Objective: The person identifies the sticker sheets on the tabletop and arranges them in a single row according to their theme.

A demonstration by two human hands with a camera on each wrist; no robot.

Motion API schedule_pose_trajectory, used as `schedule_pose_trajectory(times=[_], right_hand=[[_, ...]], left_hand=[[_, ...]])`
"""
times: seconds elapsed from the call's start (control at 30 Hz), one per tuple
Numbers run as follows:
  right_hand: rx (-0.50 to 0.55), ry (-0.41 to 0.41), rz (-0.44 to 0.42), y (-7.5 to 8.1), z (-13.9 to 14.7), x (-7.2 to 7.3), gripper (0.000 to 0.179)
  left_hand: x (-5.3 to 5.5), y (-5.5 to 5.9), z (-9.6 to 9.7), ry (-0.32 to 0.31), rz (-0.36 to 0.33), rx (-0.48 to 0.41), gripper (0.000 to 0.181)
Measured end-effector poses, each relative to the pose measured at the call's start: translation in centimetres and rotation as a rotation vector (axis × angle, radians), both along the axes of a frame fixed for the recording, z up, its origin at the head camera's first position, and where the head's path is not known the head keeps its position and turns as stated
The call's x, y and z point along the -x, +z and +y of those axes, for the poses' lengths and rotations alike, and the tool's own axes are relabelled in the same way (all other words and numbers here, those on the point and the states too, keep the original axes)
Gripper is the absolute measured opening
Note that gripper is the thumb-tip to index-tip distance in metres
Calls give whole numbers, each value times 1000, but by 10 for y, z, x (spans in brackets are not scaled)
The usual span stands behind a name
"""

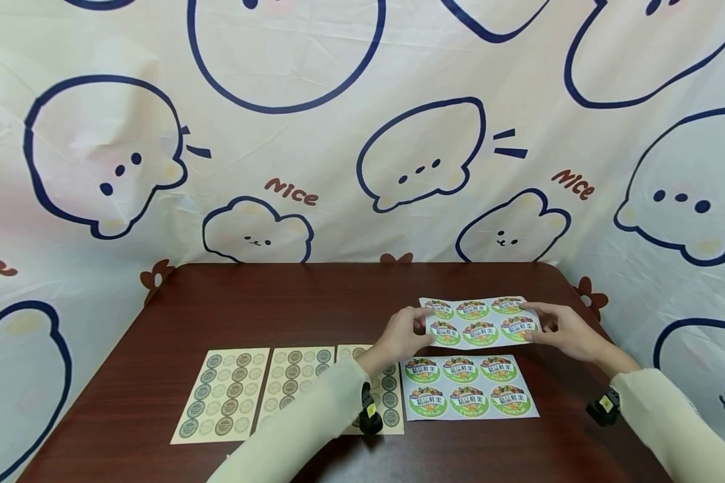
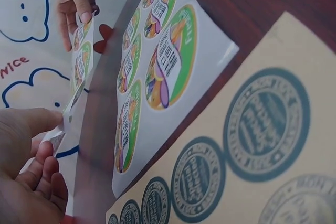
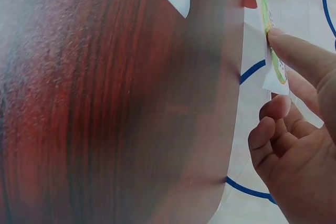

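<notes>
My left hand (image 1: 401, 333) pinches the left edge of a white sticker sheet (image 1: 482, 323) printed with several round green labels. At its opposite edge my right hand (image 1: 564, 330) pinches the same sheet between thumb and fingers. The sheet is held up off the table, its printed face towards me. In the left wrist view, the left thumb and fingers close on one end of the held sheet (image 2: 83, 64). A matching sticker sheet (image 1: 468, 389) lies flat on the table, just below the held one in the head view.
Three beige sheets of small round seals lie side by side to the left: a left sheet (image 1: 217, 396), a middle sheet (image 1: 278, 372) and a right sheet (image 1: 397, 419) partly under my left forearm. The dark wooden table (image 1: 314, 295) ends at a patterned cloth backdrop (image 1: 338, 154).
</notes>
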State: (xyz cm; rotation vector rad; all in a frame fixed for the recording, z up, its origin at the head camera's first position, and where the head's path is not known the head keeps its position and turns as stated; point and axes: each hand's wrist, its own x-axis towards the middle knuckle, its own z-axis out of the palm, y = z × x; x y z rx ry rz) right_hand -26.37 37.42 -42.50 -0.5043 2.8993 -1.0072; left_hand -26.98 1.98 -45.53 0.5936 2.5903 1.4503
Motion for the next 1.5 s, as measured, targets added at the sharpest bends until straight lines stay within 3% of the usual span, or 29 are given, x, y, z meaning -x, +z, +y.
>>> schedule_pose_trajectory(times=[0.77,1.07,1.5], right_hand=[[8,-23,41,-6,22,-16,62],[18,-31,20,-11,29,-20,62],[24,-45,55,-11,41,-26,62]], left_hand=[[-15,-2,20,-49,32,-15,50],[-21,-3,26,-58,17,-14,49],[-24,-3,37,-77,4,-61,49]])
